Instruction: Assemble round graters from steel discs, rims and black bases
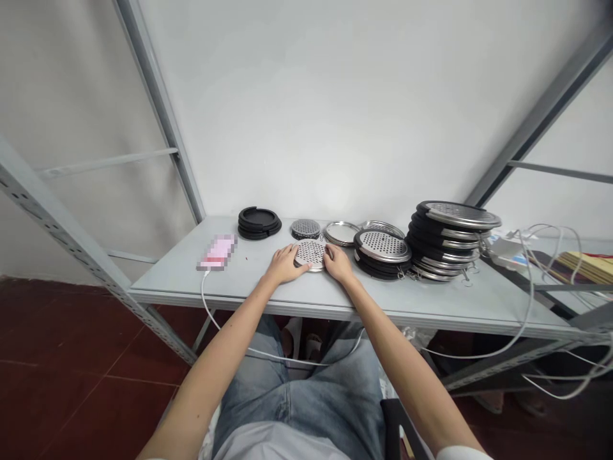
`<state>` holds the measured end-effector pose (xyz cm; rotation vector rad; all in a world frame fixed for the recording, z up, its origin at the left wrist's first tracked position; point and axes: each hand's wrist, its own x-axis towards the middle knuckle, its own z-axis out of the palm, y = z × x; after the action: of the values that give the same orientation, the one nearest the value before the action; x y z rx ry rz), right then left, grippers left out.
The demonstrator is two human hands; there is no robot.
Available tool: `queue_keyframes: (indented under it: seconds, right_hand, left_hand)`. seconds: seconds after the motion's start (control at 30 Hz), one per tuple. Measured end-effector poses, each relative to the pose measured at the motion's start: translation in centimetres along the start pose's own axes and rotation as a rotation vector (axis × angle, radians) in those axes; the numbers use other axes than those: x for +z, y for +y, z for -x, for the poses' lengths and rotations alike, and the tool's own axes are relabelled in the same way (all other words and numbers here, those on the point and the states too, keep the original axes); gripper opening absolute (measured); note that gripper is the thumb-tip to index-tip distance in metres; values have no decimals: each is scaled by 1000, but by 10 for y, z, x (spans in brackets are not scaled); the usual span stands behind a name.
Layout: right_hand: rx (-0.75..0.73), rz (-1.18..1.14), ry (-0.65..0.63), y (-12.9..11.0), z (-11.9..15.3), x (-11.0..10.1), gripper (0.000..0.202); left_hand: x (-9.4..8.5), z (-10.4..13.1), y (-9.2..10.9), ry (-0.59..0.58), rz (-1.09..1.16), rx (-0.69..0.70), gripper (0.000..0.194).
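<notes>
On the grey table lies a round perforated metal disc [311,253] with a shiny rim. My left hand [285,264] holds its left edge, thumb on the near side and fingers at the far side. At the right edge, my right hand [338,262] grips it with curled fingers. Just behind the disc sits a small stack of dark perforated discs [305,228]. A shiny metal ring [341,232] lies behind my right hand. To the right stands a stack of black-rimmed perforated discs [383,246].
Black rings [259,222] are stacked at the back left. A tall stack of discs [445,239] stands on the right. A phone [218,252] with a white cable lies on the left. Metal shelf posts frame the table [258,281]; cables hang at the right.
</notes>
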<state>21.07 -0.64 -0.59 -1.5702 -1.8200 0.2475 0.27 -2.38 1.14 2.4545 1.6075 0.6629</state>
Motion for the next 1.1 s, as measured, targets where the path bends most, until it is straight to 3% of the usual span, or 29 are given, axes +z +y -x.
queue_keyframes:
  seconds: [1.1]
  right_hand:
    - [-12, 94, -17, -5, 2, -1, 43]
  left_hand:
    - [-1, 0, 1, 3, 34, -10, 80]
